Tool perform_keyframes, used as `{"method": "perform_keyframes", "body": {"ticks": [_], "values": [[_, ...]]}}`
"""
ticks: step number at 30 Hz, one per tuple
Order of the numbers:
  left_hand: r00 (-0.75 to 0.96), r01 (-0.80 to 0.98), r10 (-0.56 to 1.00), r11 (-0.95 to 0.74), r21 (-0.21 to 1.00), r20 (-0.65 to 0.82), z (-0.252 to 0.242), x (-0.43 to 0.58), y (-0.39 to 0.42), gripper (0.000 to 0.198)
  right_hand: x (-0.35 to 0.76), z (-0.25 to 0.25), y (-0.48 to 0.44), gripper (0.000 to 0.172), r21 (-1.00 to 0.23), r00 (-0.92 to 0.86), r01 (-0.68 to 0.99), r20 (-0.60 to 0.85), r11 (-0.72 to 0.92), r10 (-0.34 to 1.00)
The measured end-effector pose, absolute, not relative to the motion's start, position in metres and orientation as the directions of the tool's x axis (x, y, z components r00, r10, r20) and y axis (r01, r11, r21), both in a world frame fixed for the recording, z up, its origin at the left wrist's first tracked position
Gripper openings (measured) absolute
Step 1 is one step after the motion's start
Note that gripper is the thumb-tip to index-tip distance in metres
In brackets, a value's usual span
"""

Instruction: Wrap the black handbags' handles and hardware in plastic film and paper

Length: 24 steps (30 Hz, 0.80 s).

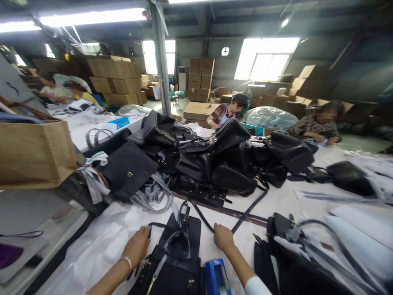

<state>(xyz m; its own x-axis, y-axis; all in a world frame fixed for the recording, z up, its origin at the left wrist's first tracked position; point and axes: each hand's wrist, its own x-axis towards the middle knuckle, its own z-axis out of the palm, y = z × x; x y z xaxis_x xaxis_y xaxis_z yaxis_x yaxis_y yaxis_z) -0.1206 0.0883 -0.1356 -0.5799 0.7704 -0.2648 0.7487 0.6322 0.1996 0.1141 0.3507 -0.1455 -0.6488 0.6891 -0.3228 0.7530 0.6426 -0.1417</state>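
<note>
A black backpack [175, 268] with gold-coloured zips and fittings lies in front of me, its flap [195, 229] folded out away from me. My left hand [136, 246] is at the bag's left side, fingers curled around a thin black strap [158, 224]. To the right of the flap, my right hand [223, 237] is closed on another long black strap [201, 213]. This strap's far part runs up toward the pile of bags. Between my right forearm and the backpack stands a blue tool [216, 276], its lower part cut off by the frame.
A large pile of black bags [196, 164] covers the table's middle. More black bags [285, 262] lie at right. Clear plastic wrapping [101, 241] is at left, below a tan bag [37, 153]. Co-workers [225, 112] sit across the table; cartons [201, 80] stand behind.
</note>
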Motion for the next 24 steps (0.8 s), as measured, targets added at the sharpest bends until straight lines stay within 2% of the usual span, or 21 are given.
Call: {"method": "perform_keyframes", "body": {"ticks": [4,8,10,12,14,16,18,19,20,22,23,24], "values": [[-0.553,0.766,0.800,0.598,0.236,-0.234,-0.158,-0.146,0.113,0.056,0.112,-0.116,0.364,0.028,-0.073,-0.681,0.730,-0.164,0.680,0.714],[-0.536,0.713,0.799,0.601,0.361,-0.271,-0.168,-0.180,0.121,0.028,0.132,-0.073,0.378,0.021,0.040,-0.608,0.793,0.014,0.607,0.794],[-0.527,0.661,0.800,0.597,0.454,-0.285,-0.165,-0.196,0.119,0.018,0.147,-0.052,0.387,0.020,0.051,-0.503,0.864,0.037,0.501,0.863],[-0.517,0.595,0.804,0.584,0.552,-0.293,-0.156,-0.208,0.112,0.025,0.161,-0.041,0.395,0.023,0.044,-0.429,0.902,-0.014,0.429,0.903],[-0.521,0.391,0.781,0.577,0.717,-0.344,-0.142,-0.218,0.103,0.033,0.173,-0.043,0.402,0.022,0.070,-0.406,0.908,-0.100,0.414,0.908],[-0.502,0.049,0.744,0.534,0.844,-0.441,-0.128,-0.226,0.093,0.034,0.179,-0.055,0.410,0.022,0.138,-0.385,0.901,-0.184,0.411,0.905],[-0.458,-0.200,0.737,0.460,0.865,-0.497,-0.117,-0.231,0.083,0.033,0.176,-0.067,0.415,0.022,0.223,-0.331,0.897,-0.235,0.382,0.914],[-0.443,-0.220,0.751,0.438,0.872,-0.489,-0.113,-0.231,0.079,0.032,0.169,-0.070,0.415,0.022,0.244,-0.313,0.896,-0.243,0.371,0.918],[-0.429,-0.205,0.771,0.425,0.882,-0.471,-0.110,-0.229,0.075,0.031,0.157,-0.070,0.411,0.023,0.235,-0.328,0.894,-0.235,0.381,0.915],[-0.389,-0.149,0.808,0.419,0.896,-0.442,-0.103,-0.216,0.068,0.029,0.118,-0.062,0.386,0.033,0.115,-0.508,0.840,-0.181,0.531,0.842],[-0.358,-0.126,0.824,0.423,0.897,-0.439,-0.100,-0.206,0.066,0.028,0.093,-0.055,0.364,0.040,0.011,-0.650,0.754,-0.133,0.657,0.748],[-0.318,-0.129,0.836,0.430,0.894,-0.448,-0.097,-0.194,0.065,0.026,0.067,-0.046,0.337,0.051,-0.094,-0.807,0.590,-0.086,0.802,0.584]]}}
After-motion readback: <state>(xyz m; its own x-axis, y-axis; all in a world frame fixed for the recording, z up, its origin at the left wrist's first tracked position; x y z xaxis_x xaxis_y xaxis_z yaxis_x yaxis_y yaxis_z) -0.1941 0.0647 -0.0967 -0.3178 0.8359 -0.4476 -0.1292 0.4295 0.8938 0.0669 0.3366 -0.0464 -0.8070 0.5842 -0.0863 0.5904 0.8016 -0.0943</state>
